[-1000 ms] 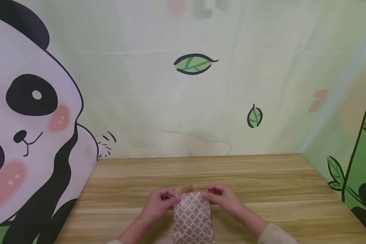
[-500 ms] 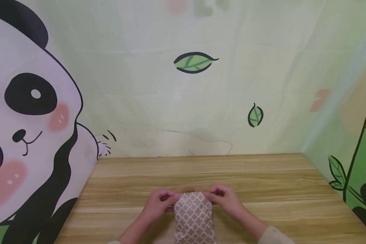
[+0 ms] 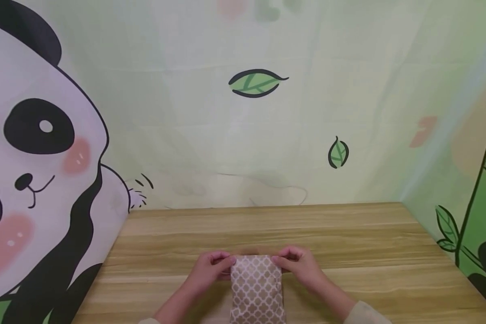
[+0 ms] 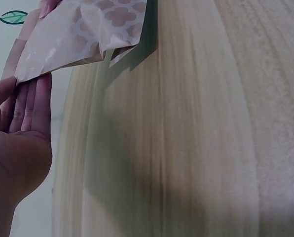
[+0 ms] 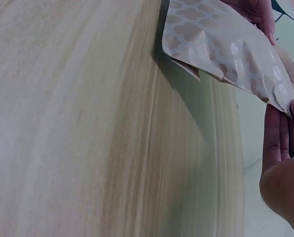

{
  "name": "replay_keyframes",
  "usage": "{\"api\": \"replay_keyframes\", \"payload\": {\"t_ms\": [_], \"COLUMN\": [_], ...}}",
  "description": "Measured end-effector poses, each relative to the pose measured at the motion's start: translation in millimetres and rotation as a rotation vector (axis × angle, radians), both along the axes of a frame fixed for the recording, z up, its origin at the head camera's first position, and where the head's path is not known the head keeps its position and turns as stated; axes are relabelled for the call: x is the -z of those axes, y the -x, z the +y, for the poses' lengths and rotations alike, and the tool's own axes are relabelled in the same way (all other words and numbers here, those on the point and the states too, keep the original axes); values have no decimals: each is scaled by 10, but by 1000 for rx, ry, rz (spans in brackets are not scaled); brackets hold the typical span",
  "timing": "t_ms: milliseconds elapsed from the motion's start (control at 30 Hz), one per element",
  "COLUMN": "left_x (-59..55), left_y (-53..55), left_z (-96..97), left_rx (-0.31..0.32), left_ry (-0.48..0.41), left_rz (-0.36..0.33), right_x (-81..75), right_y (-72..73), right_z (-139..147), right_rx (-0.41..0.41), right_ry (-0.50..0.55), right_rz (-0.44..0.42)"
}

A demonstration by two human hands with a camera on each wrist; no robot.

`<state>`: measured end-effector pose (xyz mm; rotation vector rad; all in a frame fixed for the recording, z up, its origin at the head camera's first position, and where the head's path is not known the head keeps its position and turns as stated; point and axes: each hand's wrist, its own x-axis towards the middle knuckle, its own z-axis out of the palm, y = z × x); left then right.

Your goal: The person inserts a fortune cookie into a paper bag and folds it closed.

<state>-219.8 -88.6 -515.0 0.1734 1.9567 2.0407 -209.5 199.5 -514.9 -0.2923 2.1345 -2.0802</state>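
A brown paper bag [image 3: 257,288] with a white lattice pattern lies flat-looking between my hands at the near middle of the table. My left hand [image 3: 208,272] pinches its upper left corner, thumb in front and fingers behind. At the opposite upper corner, my right hand [image 3: 301,265] pinches it the same way. Both wrist views show the bag's creased, glossy paper [image 4: 88,37] held up at an angle, its lower end [image 5: 186,61] close over the wood. A plain brown strip [image 3: 251,250] shows behind the top edge. The bag's bottom is cut off in the head view.
The wood-grain table [image 3: 166,238] ends at a pale green cloth backdrop [image 3: 186,135] behind it. A printed panda [image 3: 36,180] covers the left side, and printed green bamboo [image 3: 479,216] the right.
The brown strip behind the top edge shows less than before. The bag and both hands shift only slightly; both corners stay pinched throughout.
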Motion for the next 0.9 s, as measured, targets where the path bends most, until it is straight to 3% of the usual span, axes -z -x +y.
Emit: {"api": "replay_keyframes", "payload": {"t_ms": [367,567,900], "left_x": [-74,-89,-90], "left_y": [50,61,90], "left_z": [-12,-15,-76], "left_rx": [49,86,161], "left_ry": [-27,40,0], "left_rz": [-136,-112,-116], "right_x": [-31,-30,-55], "right_y": [-22,-22,-15], "right_z": [20,24,23], "right_rx": [-8,-18,-42], "right_ry": [-7,-6,-9], "right_rz": [-3,3,5]}}
